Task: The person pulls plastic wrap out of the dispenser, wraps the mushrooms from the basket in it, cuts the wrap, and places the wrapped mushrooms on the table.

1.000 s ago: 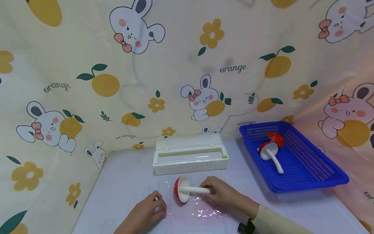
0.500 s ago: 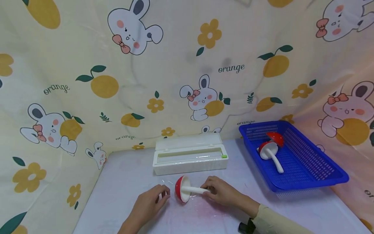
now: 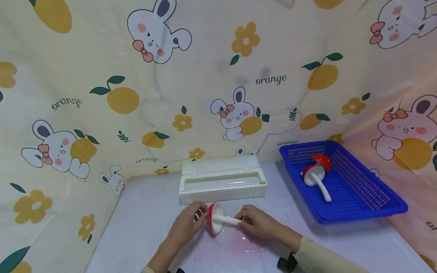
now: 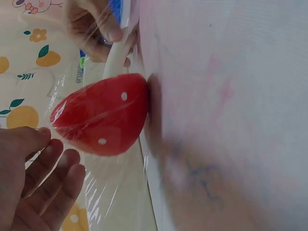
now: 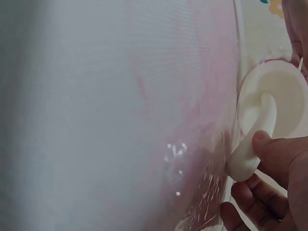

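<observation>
A toy mushroom with a red, white-dotted cap and white stem lies on its side, cap to the left. My right hand grips the end of its stem between thumb and fingers, as the right wrist view also shows. My left hand is at the cap, pinching the edge of clear cling film between thumb and index finger. In the left wrist view the film is drawn over the red cap. More film lies flat on the table under the mushroom.
Behind the hands stands a white cling film box, lid raised, roll inside. At the right, a blue basket contains a toy mushroom and another red cap. A patterned cloth hangs at the back.
My left hand has moved up and right to the cap, lifting the film's left edge onto it. My right hand keeps its grip on the stem, nearly unmoved.
</observation>
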Tool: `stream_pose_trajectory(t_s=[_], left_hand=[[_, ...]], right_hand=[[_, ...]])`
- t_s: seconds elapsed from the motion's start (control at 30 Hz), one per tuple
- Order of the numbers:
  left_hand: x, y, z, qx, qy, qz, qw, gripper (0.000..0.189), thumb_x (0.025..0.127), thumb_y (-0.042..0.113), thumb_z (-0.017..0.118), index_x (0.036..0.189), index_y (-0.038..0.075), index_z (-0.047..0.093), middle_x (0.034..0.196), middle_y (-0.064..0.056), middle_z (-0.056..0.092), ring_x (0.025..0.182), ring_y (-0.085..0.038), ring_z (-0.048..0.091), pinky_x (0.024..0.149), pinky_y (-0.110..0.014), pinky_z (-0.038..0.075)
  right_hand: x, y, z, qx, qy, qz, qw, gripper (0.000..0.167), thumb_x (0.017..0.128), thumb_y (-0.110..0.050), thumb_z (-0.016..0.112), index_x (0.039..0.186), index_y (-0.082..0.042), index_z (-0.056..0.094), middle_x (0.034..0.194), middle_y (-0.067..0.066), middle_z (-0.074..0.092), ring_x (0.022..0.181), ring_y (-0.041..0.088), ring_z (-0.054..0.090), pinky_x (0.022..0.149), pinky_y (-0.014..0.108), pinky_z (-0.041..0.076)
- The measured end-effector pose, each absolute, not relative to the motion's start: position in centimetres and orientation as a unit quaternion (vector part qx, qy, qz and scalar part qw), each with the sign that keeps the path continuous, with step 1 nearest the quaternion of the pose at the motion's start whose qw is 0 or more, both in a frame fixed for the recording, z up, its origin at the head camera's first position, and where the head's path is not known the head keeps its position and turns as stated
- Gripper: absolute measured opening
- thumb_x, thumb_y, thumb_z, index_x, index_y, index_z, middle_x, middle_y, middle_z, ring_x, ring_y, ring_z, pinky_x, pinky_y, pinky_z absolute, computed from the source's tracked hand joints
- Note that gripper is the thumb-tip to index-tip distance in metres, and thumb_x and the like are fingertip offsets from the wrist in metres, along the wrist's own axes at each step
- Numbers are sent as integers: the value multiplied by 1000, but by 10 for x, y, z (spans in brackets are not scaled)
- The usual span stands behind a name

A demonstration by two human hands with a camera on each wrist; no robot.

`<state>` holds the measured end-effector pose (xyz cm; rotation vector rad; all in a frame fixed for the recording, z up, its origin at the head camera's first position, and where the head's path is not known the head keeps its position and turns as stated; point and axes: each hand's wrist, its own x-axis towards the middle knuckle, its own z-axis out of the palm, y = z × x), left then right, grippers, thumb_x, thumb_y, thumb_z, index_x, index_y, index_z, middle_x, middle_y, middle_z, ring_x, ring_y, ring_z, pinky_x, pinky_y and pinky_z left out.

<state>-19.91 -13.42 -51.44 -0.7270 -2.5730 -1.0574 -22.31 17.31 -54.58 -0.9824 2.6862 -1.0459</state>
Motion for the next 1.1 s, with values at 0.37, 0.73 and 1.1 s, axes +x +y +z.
stream_pose_trajectory(t_s=[0.37, 0.73, 1.1], left_hand=[[-210, -119, -518, -256, -877, -387, 123, 22, 98, 6, 78, 112, 12, 63, 104, 6, 67, 93, -9, 66, 77, -34, 63], [-211, -120, -519, -253, -891, -349, 142, 25, 95, 5, 81, 114, 17, 70, 114, 6, 70, 103, -15, 70, 86, -40, 62], [-212, -119, -521, -239, -907, -328, 117, 33, 98, 9, 79, 127, 20, 67, 123, 7, 68, 112, -14, 67, 93, -37, 62]], right_hand=[[-208, 182, -541, -305, 896, -318, -61, 30, 92, -21, 86, 112, -17, 65, 103, -3, 61, 97, 11, 56, 80, 27, 53], [-192, 235, -536, -375, 850, -355, 103, 33, 86, -39, 92, 100, -22, 67, 81, -11, 58, 73, -3, 50, 62, 17, 44], [-188, 248, -538, -401, 841, -326, 160, 9, 101, -27, 78, 100, -26, 69, 84, -21, 56, 76, -6, 52, 65, 17, 49]])
